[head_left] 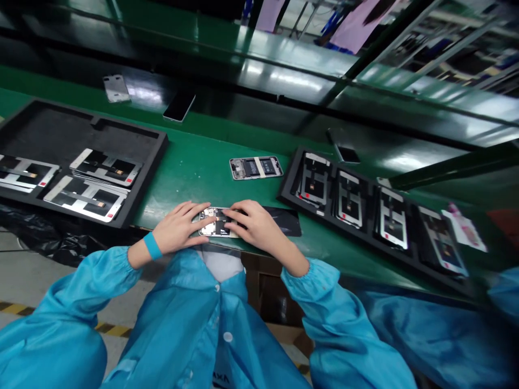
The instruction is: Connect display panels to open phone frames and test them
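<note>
An opened phone (221, 228), its inner parts and dark battery facing up, lies at the front edge of the green bench between my hands. My left hand (180, 226) grips its left end, with the thumb along the near edge, one finger over the inner parts and another by the far edge. On its right half rests my right hand (256, 224), fingers bent down onto the phone; the thumb is hidden. A dark, glossy sheet or panel (286, 221) lies beside my right hand, partly covered by it.
A black foam tray (160, 156) with stacked phone screens (87, 197) stands at left, another tray (286, 186) with screens (393, 216) at right. Beyond my hands lies a second opened phone (255, 167) with a pale band. More phones (179, 106) lie along the back. Blue clothing (413, 324) shows at right.
</note>
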The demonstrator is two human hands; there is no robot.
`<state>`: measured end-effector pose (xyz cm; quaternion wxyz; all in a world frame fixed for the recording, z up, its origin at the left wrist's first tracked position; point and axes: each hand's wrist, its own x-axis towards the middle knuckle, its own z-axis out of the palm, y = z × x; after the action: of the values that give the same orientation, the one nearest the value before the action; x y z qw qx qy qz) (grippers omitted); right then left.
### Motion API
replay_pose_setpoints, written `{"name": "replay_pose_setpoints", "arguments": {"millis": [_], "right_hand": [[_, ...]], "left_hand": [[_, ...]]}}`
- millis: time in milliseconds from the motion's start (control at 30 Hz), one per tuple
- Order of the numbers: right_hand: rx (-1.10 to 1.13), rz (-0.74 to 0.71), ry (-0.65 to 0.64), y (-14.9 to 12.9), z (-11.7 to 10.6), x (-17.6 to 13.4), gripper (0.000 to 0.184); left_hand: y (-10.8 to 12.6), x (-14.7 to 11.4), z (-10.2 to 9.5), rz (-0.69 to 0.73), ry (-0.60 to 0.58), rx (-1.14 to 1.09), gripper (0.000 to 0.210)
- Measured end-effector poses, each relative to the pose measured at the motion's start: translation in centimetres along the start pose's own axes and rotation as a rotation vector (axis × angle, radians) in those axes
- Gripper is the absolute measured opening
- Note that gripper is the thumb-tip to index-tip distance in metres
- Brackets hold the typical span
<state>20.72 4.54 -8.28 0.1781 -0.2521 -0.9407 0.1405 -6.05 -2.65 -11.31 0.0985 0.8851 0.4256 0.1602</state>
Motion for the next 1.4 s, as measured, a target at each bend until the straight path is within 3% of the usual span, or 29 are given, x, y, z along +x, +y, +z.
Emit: {"name": "replay_pose_setpoints", "arguments": {"millis": [167, 300, 367, 467, 633, 933, 1300, 1400], "right_hand": [[-0.027, 0.134, 0.009, 1.8, -2.9, -2.5, 0.056], [-0.029, 0.235, -0.083, 4.7, -4.8, -5.8, 0.089], [-0.001, 0.275, -0.122, 5.8, -5.3, -7.4, 0.095], [0.033, 0.313, -0.128, 6.5, -5.4, -9.1, 0.089], [0.085, 0.334, -0.052, 6.7, -4.4, -10.3, 0.084], [0.18, 0.344, 0.039, 6.6, -4.1, -10.5, 0.102], [0.22, 0.347, 0.059, 6.6, -3.9, -10.7, 0.106], [0.183, 0.283, 0.037, 6.7, -3.8, -10.6, 0.095]], "left_hand": [[0.0, 0.1, 0.4, -0.08, 0.09, -0.166, 0.096], [0.6, 1.8, 0.6, -0.046, 0.057, -0.192, 0.091], [1.0, 2.8, 0.8, 0.001, -0.001, -0.176, 0.083], [1.6, 4.2, 1.0, 0.032, -0.051, -0.17, 0.078], [2.2, 5.2, 1.1, 0.032, -0.03, -0.202, 0.074], [1.9, 4.8, 0.6, 0.012, -0.03, -0.191, 0.086], [2.0, 4.9, 0.9, 0.045, 0.007, -0.156, 0.078], [2.0, 4.8, 0.8, 0.045, 0.004, -0.147, 0.076]]}}
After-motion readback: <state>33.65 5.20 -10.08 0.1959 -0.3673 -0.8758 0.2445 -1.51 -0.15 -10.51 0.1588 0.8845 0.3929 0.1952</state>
